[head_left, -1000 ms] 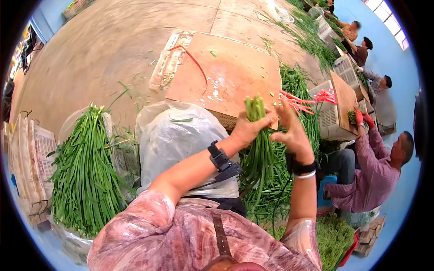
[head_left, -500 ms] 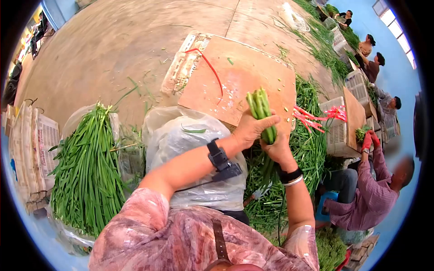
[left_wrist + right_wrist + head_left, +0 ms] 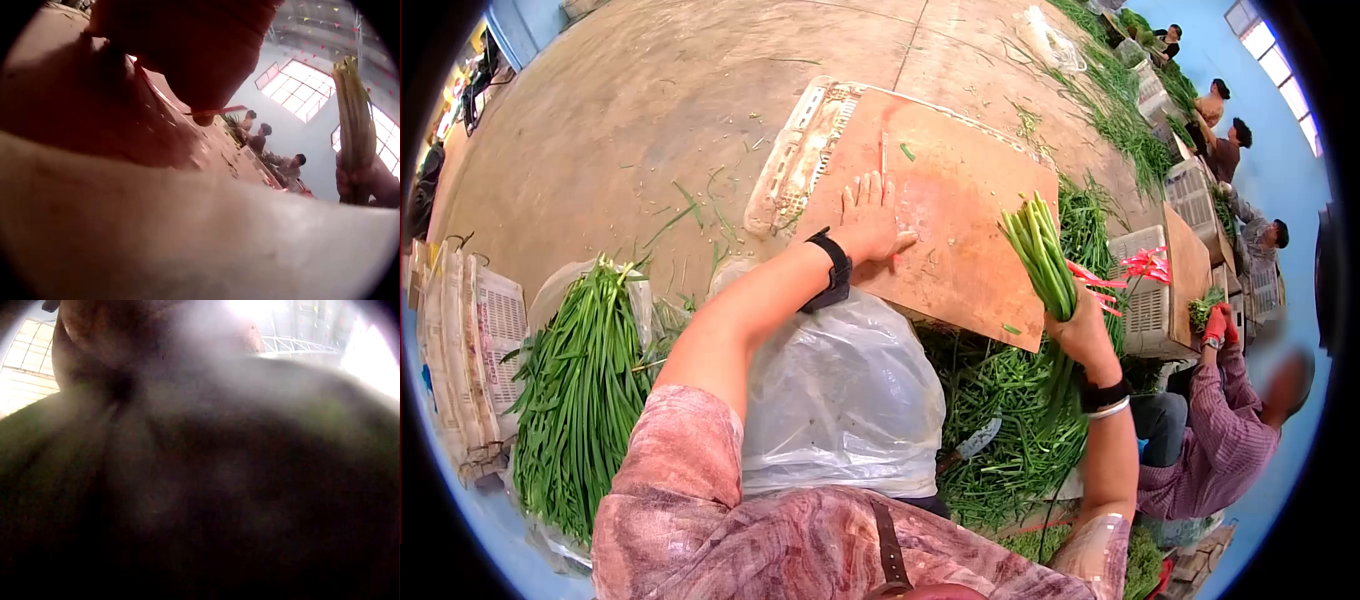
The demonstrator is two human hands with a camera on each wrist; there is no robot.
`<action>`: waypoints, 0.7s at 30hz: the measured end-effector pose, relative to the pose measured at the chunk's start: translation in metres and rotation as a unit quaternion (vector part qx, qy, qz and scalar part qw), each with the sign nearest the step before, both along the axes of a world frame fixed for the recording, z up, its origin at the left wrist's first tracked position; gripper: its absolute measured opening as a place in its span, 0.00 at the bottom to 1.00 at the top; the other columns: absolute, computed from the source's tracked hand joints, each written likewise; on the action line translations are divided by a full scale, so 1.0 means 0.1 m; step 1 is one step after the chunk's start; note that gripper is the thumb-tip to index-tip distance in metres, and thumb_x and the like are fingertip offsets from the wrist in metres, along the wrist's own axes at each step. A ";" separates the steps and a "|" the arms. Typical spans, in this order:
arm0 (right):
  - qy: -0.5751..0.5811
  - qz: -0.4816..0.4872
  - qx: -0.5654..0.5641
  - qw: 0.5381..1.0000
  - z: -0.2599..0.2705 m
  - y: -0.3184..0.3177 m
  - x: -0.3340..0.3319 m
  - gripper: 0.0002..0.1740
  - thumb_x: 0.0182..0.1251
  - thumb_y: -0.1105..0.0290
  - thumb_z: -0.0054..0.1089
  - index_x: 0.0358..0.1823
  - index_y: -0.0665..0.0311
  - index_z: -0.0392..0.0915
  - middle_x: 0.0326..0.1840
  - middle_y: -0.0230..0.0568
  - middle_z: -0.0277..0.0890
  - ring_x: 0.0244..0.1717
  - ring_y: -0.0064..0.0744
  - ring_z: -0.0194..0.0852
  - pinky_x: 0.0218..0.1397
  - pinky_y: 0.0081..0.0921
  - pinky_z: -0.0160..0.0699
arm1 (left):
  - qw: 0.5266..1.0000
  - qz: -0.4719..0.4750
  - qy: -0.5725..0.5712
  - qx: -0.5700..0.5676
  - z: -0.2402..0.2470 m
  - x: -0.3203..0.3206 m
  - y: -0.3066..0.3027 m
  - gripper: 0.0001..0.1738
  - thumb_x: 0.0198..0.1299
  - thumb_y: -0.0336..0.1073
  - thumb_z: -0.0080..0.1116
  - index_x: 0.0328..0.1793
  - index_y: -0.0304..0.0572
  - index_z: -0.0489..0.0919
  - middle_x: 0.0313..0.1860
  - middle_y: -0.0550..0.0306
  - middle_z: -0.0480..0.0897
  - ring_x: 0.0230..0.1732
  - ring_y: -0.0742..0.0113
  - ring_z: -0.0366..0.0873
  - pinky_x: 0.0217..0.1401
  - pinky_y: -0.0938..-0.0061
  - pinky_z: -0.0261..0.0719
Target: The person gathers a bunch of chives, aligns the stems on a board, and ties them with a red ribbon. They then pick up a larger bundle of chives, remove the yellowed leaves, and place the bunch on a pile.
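My left hand [image 3: 870,222] rests on the brown board [image 3: 970,190], fingers spread and fairly straight. A red strip [image 3: 885,150] runs under it, one end showing by the thumb; the left wrist view shows the red strip [image 3: 219,111] beside a fingertip. Right of the board, my right hand [image 3: 1083,328] grips a bunch of green stems [image 3: 1040,255], cut ends up and leaves hanging below. In the left wrist view the bunch [image 3: 356,125] stands upright in the right hand [image 3: 375,181]. The right wrist view is dark and blurred.
A plastic-covered bundle [image 3: 840,400] lies before my body, a pile of long green leaves [image 3: 590,390] at left. Loose greens [image 3: 1020,430] lie below the board, with a pale blade-like object [image 3: 980,438] on them. Red strips [image 3: 1145,264] and a person in a checked shirt [image 3: 1215,440] are at right.
My left hand has let go of the bunch and moved left onto the board, over the red strip. My right hand has carried the bunch to the right.
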State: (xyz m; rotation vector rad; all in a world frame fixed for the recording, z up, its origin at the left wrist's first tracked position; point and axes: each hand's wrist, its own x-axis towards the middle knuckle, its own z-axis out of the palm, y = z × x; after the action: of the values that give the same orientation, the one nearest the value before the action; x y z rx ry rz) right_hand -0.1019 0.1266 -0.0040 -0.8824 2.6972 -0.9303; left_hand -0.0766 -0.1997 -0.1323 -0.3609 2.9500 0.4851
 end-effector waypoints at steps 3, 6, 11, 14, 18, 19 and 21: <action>0.083 -0.003 0.144 0.986 0.17 -0.13 -0.29 0.20 0.48 0.78 0.60 0.46 0.71 0.71 0.34 0.59 0.77 0.38 0.60 0.77 0.39 0.41 0.76 | 0.996 -0.082 0.006 -0.036 0.05 0.05 0.07 0.56 0.58 0.63 0.50 0.78 0.34 0.37 0.79 0.38 0.36 0.79 0.40 0.34 0.74 0.38 0.33; 0.139 0.020 0.204 0.969 0.29 -0.58 -0.43 0.19 0.47 0.77 0.61 0.42 0.68 0.70 0.32 0.60 0.76 0.38 0.62 0.75 0.38 0.47 0.74 | 0.981 -0.136 0.130 -0.042 -0.06 0.11 0.15 0.47 0.59 0.52 0.55 0.77 0.36 0.48 0.75 0.36 0.52 0.74 0.38 0.52 0.72 0.44 0.52; 0.153 0.055 0.204 0.965 -0.02 -1.07 -0.76 0.16 0.47 0.75 0.60 0.40 0.68 0.71 0.31 0.61 0.75 0.38 0.62 0.74 0.39 0.48 0.72 | 0.947 -0.041 0.263 0.179 -0.13 -0.13 0.03 0.20 0.53 0.36 0.62 0.51 0.36 0.75 0.44 0.37 0.76 0.49 0.41 0.73 0.52 0.56 0.72; 0.133 0.048 0.187 0.972 -0.13 -1.16 -0.84 0.13 0.49 0.75 0.58 0.38 0.69 0.71 0.31 0.61 0.75 0.38 0.62 0.74 0.39 0.48 0.73 | 0.952 -0.002 0.247 0.181 -0.06 -0.09 0.03 0.12 0.51 0.34 0.63 0.40 0.35 0.79 0.34 0.40 0.79 0.40 0.41 0.77 0.45 0.56 0.75; 0.110 0.026 0.212 0.971 -0.11 -1.12 -0.87 0.14 0.50 0.74 0.60 0.40 0.68 0.71 0.35 0.60 0.77 0.41 0.60 0.76 0.42 0.48 0.74 | 0.979 0.006 0.159 0.124 -0.05 -0.14 0.04 0.14 0.50 0.33 0.62 0.43 0.35 0.79 0.37 0.34 0.81 0.40 0.38 0.79 0.46 0.54 0.77; 0.113 0.023 0.226 0.967 -0.09 -1.11 -0.88 0.14 0.51 0.74 0.59 0.40 0.68 0.71 0.35 0.60 0.77 0.41 0.60 0.76 0.42 0.48 0.74 | 0.981 0.027 0.147 0.125 -0.07 -0.16 0.05 0.14 0.50 0.33 0.63 0.41 0.33 0.79 0.35 0.35 0.81 0.38 0.41 0.80 0.43 0.55 0.78; 0.131 0.019 0.241 0.961 -0.04 -1.08 -0.88 0.14 0.51 0.74 0.59 0.40 0.67 0.71 0.34 0.59 0.78 0.40 0.60 0.76 0.42 0.48 0.74 | 0.982 0.068 0.123 0.123 -0.06 -0.18 0.08 0.13 0.48 0.32 0.66 0.37 0.30 0.80 0.31 0.37 0.82 0.32 0.45 0.82 0.37 0.58 0.80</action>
State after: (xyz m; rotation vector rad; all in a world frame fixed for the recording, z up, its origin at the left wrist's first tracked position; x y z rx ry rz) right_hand -0.1897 0.0187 -0.0079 -0.9913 2.9079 -0.1264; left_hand -0.0949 -0.1917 -0.1384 -0.5065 3.0566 0.9677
